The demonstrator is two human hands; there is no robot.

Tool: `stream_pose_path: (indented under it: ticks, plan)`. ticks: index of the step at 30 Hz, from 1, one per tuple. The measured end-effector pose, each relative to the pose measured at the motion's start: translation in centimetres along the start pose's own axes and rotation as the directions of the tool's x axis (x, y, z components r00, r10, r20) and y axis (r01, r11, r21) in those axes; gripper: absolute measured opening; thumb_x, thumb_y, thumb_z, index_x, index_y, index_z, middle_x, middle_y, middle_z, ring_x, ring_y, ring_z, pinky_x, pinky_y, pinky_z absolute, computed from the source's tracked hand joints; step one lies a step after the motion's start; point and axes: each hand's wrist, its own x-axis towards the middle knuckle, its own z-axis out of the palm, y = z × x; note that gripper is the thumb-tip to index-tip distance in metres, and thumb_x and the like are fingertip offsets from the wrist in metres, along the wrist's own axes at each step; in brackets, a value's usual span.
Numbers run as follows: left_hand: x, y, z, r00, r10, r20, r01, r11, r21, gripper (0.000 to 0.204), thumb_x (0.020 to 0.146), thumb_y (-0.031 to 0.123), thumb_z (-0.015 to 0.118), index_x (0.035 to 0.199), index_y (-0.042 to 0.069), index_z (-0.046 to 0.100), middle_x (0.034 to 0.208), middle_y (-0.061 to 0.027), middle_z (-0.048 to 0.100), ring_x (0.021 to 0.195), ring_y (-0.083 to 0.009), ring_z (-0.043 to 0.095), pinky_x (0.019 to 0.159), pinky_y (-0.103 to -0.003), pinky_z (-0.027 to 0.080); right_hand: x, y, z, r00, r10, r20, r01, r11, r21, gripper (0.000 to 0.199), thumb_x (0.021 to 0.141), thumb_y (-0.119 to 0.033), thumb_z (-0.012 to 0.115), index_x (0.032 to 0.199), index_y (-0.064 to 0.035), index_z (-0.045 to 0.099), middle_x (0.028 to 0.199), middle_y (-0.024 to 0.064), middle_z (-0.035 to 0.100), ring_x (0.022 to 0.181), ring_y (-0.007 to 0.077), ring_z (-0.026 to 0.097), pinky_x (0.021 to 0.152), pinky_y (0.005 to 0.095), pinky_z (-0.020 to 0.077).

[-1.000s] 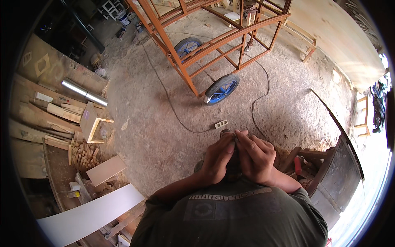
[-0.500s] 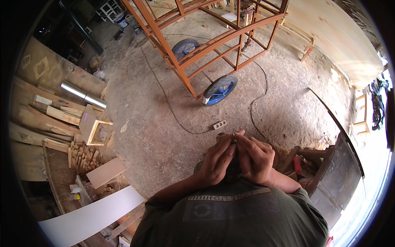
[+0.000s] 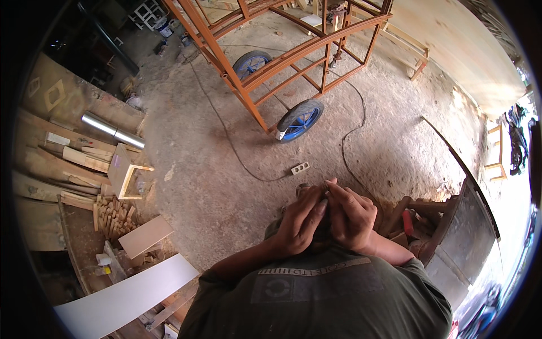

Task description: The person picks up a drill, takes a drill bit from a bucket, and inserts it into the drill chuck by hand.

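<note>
One orange steel frame cart (image 3: 293, 62) fills the upper centre, on two blue-rimmed wheels (image 3: 300, 120) — one at frame centre, one further up-left (image 3: 252, 63). One large pale board wall (image 3: 468, 51) runs along the upper right. One white panel (image 3: 121, 299) lies at lower left, one smaller tan board (image 3: 145, 237) just above it. Stacked timber planks (image 3: 62, 164) at left, one silver metal tube (image 3: 113, 131) lying on them, one small open wooden box frame (image 3: 129, 172) beside, one heap of short wood offcuts (image 3: 113, 212) below that. One dark metal sheet (image 3: 468, 237) stands tilted at right, a wooden stool-like piece (image 3: 420, 212) just left of it. One black cable (image 3: 226, 135) snakes across the floor to one white socket strip (image 3: 300, 168) at centre. Two hands at lower centre: left hand (image 3: 302, 223) and right hand (image 3: 350, 217), pressed close together, fingertips meeting on one small dark object (image 3: 316, 198) pinched between them; object mostly hidden, kind unclear. Versus 1 s ago: hands sit in the same spot in the same clasp, view shifted slightly, nothing on the floor moved. Surface is a bare, dusty concrete floor (image 3: 203, 186), cracked and stained; setting is an open workshop yard, daylight, with clutter in the dark upper-left corner.
</note>
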Motion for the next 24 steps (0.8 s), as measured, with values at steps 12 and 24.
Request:
stream_pose_path:
  ticks: [12, 24]
  plan:
    - [0.2, -0.2, 0.6, 0.999, 0.034, -0.001, -0.033, 0.999, 0.027, 0.04, 0.102, 0.009, 0.044, 0.139, -0.007, 0.041, 0.138, -0.0246, 0.05, 0.125, -0.0367, 0.052, 0.104, -0.04, 0.04, -0.6, 0.1, -1.1, 0.997, -0.057, 0.043, 0.061, 0.991, -0.119, 0.045, 0.071, 0.009, 0.063, 0.117, 0.0103, 0.059, 0.077, 0.0129, 0.068, 0.054, 0.0203, 0.063, 0.05, 0.0306, 0.0465]
    - [0.3, 0.8, 1.1, 1.0, -0.009, 0.023, 0.008, 1.0, 0.024, 0.042, 0.103, 0.01, 0.042, 0.141, -0.007, 0.039, 0.136, -0.0251, 0.051, 0.126, -0.0346, 0.052, 0.102, -0.038, 0.04, -0.5, 0.2, -1.6, 0.999, -0.038, 0.013, 0.038, 0.997, -0.072, 0.043, 0.071, 0.011, 0.063, 0.114, 0.012, 0.06, 0.078, 0.0146, 0.068, 0.054, 0.0217, 0.063, 0.051, 0.031, 0.0476]
